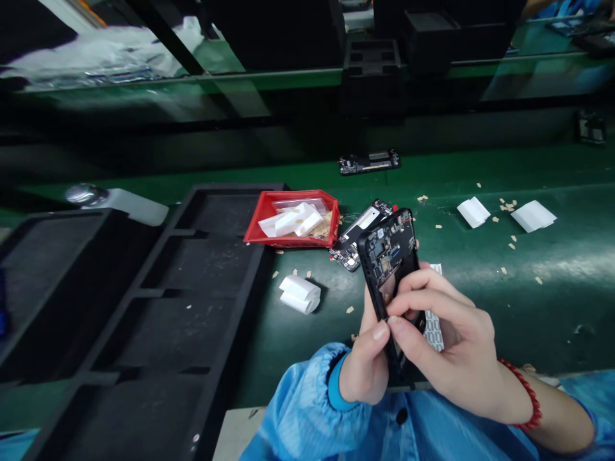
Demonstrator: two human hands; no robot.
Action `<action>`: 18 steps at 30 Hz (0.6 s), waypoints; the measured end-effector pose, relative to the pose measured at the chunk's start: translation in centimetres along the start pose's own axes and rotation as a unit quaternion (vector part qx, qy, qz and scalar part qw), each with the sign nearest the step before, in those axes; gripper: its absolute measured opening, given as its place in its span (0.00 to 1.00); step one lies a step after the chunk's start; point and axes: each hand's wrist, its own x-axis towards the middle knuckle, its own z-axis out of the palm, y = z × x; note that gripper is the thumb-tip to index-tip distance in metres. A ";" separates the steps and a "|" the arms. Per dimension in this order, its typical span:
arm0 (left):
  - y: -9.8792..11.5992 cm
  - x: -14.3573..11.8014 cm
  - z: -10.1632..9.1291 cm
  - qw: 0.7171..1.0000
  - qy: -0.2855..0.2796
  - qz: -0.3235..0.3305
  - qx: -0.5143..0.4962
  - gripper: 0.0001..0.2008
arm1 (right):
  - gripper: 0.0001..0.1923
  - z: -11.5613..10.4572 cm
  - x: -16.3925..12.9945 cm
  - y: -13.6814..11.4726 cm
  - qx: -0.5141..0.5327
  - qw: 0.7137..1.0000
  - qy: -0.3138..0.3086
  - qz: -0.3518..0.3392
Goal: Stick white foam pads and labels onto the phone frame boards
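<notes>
Phone frame (pixel 390 256) upright btwn both hands: left hand (pixel 365 365) fingers clamped on lower edge, right hand (pixel 449 339) fingertips (pixel 394 322) pinched at its middle.

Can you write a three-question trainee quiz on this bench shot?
1. True or false: both hands, left hand and right hand, hold the phone frame above the green mat.
2. Multiple choice: the red bin holds A) screws, B) white strips, C) batteries.
3. Fill in: the second phone board lies just to the ____ of the red bin in the picture.

Key: 1 true; the frame is tilted up, circuit side to the camera. 2 B; white strips lie in it. 3 right; it rests flat on the mat behind the held frame.
</notes>
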 end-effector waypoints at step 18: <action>-0.2 -0.1 -2.2 0.994 -0.044 -0.042 0.094 0.31 | 0.04 -0.5 0.6 0.2 0.026 0.999 0.003 0.048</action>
